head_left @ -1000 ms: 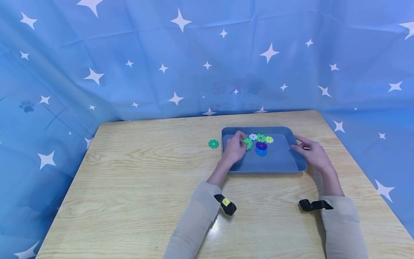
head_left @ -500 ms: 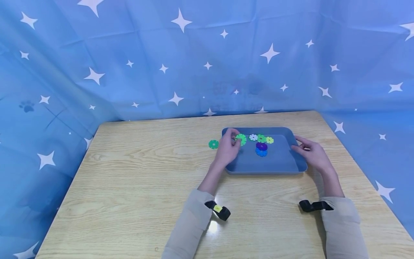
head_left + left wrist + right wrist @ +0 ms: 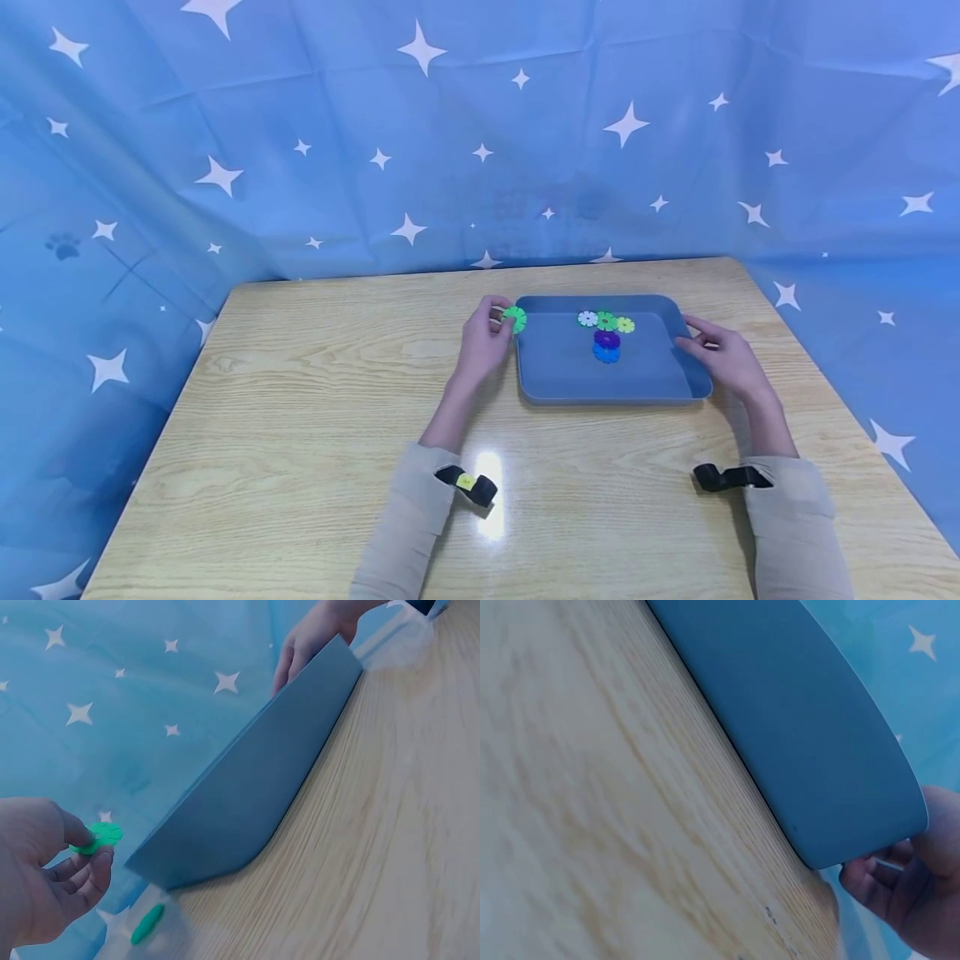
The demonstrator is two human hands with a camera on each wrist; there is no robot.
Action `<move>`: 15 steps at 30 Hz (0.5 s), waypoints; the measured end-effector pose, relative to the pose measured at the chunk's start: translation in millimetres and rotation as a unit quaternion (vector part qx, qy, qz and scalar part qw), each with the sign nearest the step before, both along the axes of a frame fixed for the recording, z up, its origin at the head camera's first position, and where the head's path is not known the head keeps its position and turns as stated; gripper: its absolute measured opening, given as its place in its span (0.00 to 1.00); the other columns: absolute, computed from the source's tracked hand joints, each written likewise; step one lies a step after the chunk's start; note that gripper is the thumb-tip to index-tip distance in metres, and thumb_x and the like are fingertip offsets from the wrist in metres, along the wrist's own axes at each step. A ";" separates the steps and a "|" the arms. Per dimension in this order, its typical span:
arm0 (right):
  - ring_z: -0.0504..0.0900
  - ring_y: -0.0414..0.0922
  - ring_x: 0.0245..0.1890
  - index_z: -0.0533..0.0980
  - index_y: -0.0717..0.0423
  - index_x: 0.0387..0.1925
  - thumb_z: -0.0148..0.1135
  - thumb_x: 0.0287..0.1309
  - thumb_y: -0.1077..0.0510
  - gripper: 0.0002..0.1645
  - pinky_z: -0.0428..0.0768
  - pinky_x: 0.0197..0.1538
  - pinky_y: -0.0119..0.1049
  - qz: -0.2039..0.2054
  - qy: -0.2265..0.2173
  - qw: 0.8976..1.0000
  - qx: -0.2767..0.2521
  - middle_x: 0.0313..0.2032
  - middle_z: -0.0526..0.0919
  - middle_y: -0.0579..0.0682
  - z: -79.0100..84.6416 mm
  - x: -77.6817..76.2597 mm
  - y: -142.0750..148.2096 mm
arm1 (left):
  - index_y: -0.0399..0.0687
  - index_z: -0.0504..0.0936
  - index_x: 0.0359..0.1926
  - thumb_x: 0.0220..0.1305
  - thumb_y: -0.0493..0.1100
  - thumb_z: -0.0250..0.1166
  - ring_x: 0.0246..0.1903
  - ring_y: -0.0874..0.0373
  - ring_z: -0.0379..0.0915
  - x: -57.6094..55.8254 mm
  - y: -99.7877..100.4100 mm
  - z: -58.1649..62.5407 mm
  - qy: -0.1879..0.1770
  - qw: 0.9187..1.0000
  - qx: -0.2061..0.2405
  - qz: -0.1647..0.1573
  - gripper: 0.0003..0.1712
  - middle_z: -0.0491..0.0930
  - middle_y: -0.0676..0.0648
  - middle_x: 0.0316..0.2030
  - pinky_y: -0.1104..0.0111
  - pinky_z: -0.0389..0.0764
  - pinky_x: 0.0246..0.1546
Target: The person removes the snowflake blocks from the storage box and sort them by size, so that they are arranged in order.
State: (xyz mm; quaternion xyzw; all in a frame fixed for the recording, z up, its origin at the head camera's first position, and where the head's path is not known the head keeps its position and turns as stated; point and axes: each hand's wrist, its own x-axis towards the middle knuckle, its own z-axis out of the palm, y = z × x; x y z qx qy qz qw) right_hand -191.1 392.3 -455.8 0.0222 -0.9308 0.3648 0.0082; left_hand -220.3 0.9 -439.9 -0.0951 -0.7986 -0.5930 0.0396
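My left hand (image 3: 482, 340) pinches a bright green notched plastic disc (image 3: 516, 319) between thumb and fingers, just over the left rim of a blue-grey tray (image 3: 570, 379). The left wrist view shows the held disc lying nearly flat, off the tray's corner. Another green disc (image 3: 148, 924) rests on the table below that hand, hidden behind it in the head view. At the tray's right side, my right hand (image 3: 726, 354) grips the rim, thumb over the edge and fingers outside. Inside the tray lie white (image 3: 587, 318), green (image 3: 606, 321), yellow (image 3: 625, 325), purple (image 3: 607, 339) and blue discs (image 3: 606, 354).
The tray stands toward the back right of a wooden table (image 3: 300, 433). A blue curtain with white stars (image 3: 480, 125) hangs behind the table's back edge. Black camera straps sit on both wrists.
My left hand has carried the bright green disc leftward from inside the tray to its left rim, now covering the table disc. The right hand and tray stay in place.
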 end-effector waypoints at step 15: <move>0.72 0.43 0.35 0.62 0.62 0.74 0.57 0.74 0.49 0.35 0.71 0.30 0.30 0.001 -0.005 1.000 -0.003 0.40 0.78 0.61 2.5 0.8 -0.6 | 0.38 0.77 0.56 0.70 0.30 0.61 0.32 0.46 0.81 -7.7 -36.4 -14.5 -0.046 0.998 0.017 0.045 0.14 0.76 0.43 0.35 0.67 0.82 0.33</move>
